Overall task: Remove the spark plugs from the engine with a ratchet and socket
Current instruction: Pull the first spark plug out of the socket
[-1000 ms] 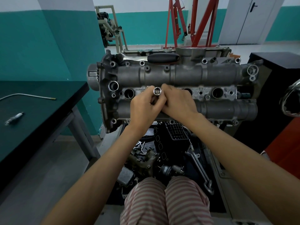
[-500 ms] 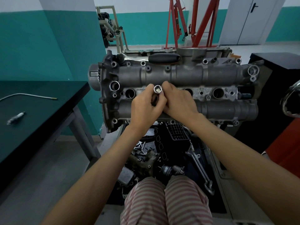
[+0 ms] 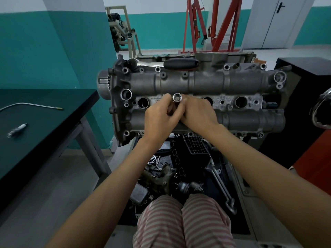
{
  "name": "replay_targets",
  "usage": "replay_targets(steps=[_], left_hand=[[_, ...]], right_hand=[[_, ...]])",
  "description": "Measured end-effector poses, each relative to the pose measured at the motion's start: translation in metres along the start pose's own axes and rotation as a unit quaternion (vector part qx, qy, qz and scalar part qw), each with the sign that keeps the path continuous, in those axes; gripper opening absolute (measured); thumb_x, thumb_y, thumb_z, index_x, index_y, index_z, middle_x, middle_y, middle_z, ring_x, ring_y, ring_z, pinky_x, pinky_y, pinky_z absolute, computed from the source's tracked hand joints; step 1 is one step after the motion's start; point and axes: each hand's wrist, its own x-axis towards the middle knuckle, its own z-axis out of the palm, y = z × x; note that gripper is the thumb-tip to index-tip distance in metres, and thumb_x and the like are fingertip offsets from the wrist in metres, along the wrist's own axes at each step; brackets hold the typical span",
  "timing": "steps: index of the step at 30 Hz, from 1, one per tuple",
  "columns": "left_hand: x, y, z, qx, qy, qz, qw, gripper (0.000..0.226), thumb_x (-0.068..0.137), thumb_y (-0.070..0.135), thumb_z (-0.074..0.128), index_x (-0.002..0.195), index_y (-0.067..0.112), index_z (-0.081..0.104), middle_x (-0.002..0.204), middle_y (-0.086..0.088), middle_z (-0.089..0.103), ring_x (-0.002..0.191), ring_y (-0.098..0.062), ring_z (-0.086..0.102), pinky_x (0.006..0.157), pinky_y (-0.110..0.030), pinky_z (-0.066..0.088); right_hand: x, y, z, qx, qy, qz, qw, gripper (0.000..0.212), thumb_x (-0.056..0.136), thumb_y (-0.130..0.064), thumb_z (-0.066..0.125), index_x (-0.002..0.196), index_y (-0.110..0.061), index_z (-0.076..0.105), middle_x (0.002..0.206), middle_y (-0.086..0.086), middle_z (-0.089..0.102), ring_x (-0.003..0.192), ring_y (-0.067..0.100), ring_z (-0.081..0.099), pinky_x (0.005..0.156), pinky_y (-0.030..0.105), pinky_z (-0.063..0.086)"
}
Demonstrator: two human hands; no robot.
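A grey engine head [image 3: 206, 83] lies across the middle of the view, with a row of round spark plug wells along its centre. A shiny socket [image 3: 177, 97] stands upright over the second well from the left, its open end facing me. My left hand [image 3: 159, 119] and my right hand [image 3: 198, 113] meet around the socket, fingers curled and pinching its body from both sides. The lower part of the socket is hidden by my fingers. A black-handled ratchet [image 3: 180, 63] lies on top of the engine at the back.
A dark workbench [image 3: 44, 126] at the left carries one removed spark plug [image 3: 17, 130] and a thin bent metal tube [image 3: 30, 105]. Loose engine parts and a wrench [image 3: 221, 187] lie on the floor under the engine. A red engine hoist [image 3: 213, 24] stands behind.
Both hands stay on the socket with only a slight shift of the fingers around it. The socket's place over the well is the same.
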Motion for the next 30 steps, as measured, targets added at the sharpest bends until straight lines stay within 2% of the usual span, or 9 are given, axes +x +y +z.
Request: replay_targets(steps=[3,6,9,12,16,20,22,27,30], left_hand=[[-0.0010,0.0023,-0.0022,-0.015,0.000,-0.001,1.000,0.037,0.089,0.030,0.050,0.070,-0.001,0.047,0.052,-0.001,0.039,0.048,-0.018,0.037,0.047,-0.034,0.035],[-0.0012,0.0022,-0.0020,-0.020,0.001,-0.003,1.000,0.035,0.089,0.028,0.047,0.065,0.002,0.042,0.051,-0.004,0.039,0.048,-0.021,0.038,0.048,-0.037,0.034],[0.0007,0.0020,-0.0009,-0.014,0.002,-0.007,1.000,0.036,0.089,0.020,0.055,0.060,0.013,0.033,0.047,0.011,0.028,0.046,-0.013,0.027,0.046,-0.029,0.026],[0.0016,-0.0016,0.0003,-0.020,0.005,0.002,1.000,0.040,0.088,0.016,0.060,0.058,0.015,0.033,0.046,0.011,0.026,0.048,-0.013,0.026,0.048,-0.023,0.022],[0.0004,-0.0033,0.0016,-0.015,0.003,0.006,1.000,0.039,0.087,0.016,0.060,0.058,0.015,0.035,0.047,0.012,0.026,0.047,-0.012,0.025,0.047,-0.024,0.023],[0.0003,-0.0007,0.0004,-0.006,0.000,0.004,1.000,0.037,0.087,0.021,0.059,0.059,0.009,0.039,0.049,0.013,0.026,0.047,-0.012,0.027,0.047,-0.027,0.027],[0.0001,0.0010,-0.0007,-0.007,0.001,-0.001,1.000,0.038,0.088,0.027,0.057,0.061,0.005,0.042,0.049,0.012,0.027,0.046,-0.012,0.028,0.046,-0.030,0.029],[-0.0001,0.0026,-0.0028,-0.024,-0.007,-0.004,1.000,0.039,0.088,0.031,0.046,0.066,-0.002,0.045,0.051,-0.010,0.042,0.047,-0.022,0.037,0.047,-0.039,0.034],[-0.0002,0.0030,-0.0026,-0.020,-0.006,-0.010,1.000,0.038,0.087,0.031,0.045,0.067,-0.001,0.044,0.051,-0.010,0.042,0.048,-0.022,0.038,0.048,-0.037,0.034]], right_hand=[[0.0003,-0.0010,-0.0009,0.018,0.003,-0.001,1.000,0.027,0.094,-0.031,0.041,0.102,-0.006,0.047,0.101,0.009,0.058,0.079,0.032,0.058,0.057,0.033,0.031],[0.0002,-0.0016,-0.0011,0.022,0.004,0.003,1.000,0.027,0.093,-0.035,0.042,0.099,-0.008,0.043,0.096,0.010,0.059,0.077,0.034,0.058,0.056,0.032,0.025],[-0.0006,-0.0020,-0.0025,0.022,0.009,0.008,1.000,0.029,0.089,-0.039,0.046,0.093,-0.011,0.049,0.089,0.009,0.063,0.077,0.032,0.060,0.056,0.030,0.023],[-0.0010,-0.0026,-0.0045,0.017,0.015,0.004,1.000,0.029,0.087,-0.039,0.050,0.092,-0.013,0.062,0.084,0.011,0.066,0.079,0.033,0.062,0.057,0.029,0.024],[-0.0003,-0.0010,-0.0026,0.005,0.005,-0.001,1.000,0.027,0.090,-0.034,0.045,0.096,-0.015,0.063,0.090,0.010,0.067,0.085,0.033,0.061,0.059,0.031,0.027],[-0.0003,-0.0008,-0.0002,-0.003,0.002,0.000,1.000,0.029,0.091,-0.032,0.041,0.102,-0.009,0.055,0.099,0.009,0.062,0.084,0.031,0.060,0.059,0.032,0.031],[-0.0005,-0.0010,-0.0018,-0.003,0.001,-0.001,1.000,0.030,0.093,-0.034,0.042,0.104,-0.007,0.050,0.103,0.009,0.057,0.080,0.032,0.058,0.057,0.031,0.028],[-0.0010,-0.0020,-0.0048,0.012,-0.003,-0.003,1.000,0.030,0.093,-0.035,0.043,0.100,-0.005,0.047,0.101,0.010,0.052,0.072,0.034,0.055,0.055,0.031,0.026],[-0.0011,-0.0019,-0.0037,0.018,0.001,0.005,1.000,0.030,0.092,-0.036,0.044,0.097,-0.007,0.048,0.098,0.009,0.055,0.074,0.032,0.056,0.056,0.031,0.025]])
